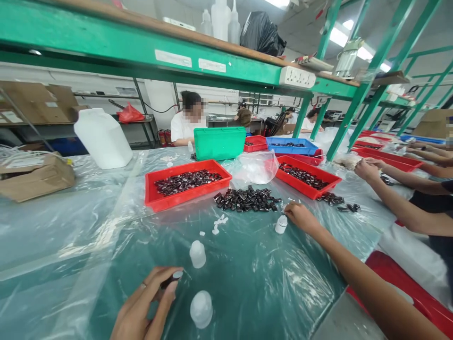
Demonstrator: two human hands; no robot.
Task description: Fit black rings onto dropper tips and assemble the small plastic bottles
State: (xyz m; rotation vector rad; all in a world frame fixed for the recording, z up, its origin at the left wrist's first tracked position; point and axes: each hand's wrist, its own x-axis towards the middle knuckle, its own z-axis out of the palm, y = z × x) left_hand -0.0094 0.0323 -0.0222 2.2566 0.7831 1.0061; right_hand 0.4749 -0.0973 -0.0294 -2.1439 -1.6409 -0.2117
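Left hand (143,302): I see it pinching a dark piece (167,281) over the counter (240,278).
Right hand (300,218): beside a small white container (281,225); I can't tell its grip.
Dark pile (247,199): near the red tray (191,197).

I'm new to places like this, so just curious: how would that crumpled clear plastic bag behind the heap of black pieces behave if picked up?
It would probably be floppy: the plastic bag lies in soft, uneven folds. It looks light for its bulk, being thin and see-through. Its right edge might brush the red tray close beside it.
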